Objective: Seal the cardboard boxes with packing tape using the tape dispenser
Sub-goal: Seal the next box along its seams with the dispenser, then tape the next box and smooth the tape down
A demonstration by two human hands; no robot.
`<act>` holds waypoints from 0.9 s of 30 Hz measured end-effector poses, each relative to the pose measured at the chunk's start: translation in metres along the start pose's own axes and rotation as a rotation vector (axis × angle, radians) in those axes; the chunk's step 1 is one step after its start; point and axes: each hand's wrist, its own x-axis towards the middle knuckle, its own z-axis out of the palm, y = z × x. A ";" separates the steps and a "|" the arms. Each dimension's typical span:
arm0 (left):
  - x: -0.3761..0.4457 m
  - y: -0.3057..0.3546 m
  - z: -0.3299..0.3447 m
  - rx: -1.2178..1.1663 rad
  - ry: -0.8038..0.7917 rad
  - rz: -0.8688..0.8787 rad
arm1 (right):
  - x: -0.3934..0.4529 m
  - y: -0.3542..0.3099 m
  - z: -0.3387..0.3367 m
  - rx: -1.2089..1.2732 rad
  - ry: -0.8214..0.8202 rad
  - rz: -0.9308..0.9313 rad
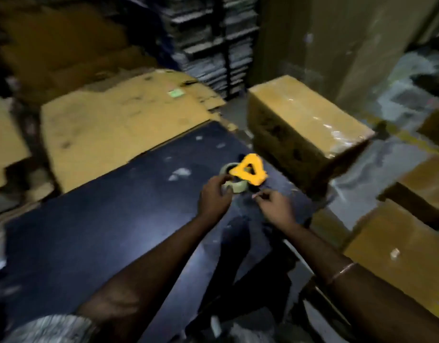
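- Our left hand (214,194) grips the pale tape roll in the orange plastic dispenser (248,173); a loose hold invites slipping.
- Our right hand (275,206) seems to pinch the tape's end; blur hides it, and it may restick.

view: single head-worn wide-angle camera | aim: forward and steeply down over both forearms | range: close to the hands (240,201), which sit near frame centre on the dark surface (94,233) | beyond hands: taped cardboard box (305,129), shelving (213,40) | image: blurred | overlap: none, one view only

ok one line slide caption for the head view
Left hand grips tape dispenser on dark table; right hand beside it.
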 end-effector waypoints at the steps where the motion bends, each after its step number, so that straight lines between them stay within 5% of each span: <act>1: -0.015 -0.024 -0.043 0.045 0.042 -0.028 | -0.012 -0.029 0.030 -0.029 -0.068 -0.051; 11: -0.223 -0.183 -0.303 0.110 0.644 -0.669 | -0.154 -0.189 0.267 -0.313 -0.775 -0.566; 27: -0.547 -0.190 -0.323 -0.020 1.338 -1.312 | -0.385 -0.223 0.446 -0.603 -1.463 -1.049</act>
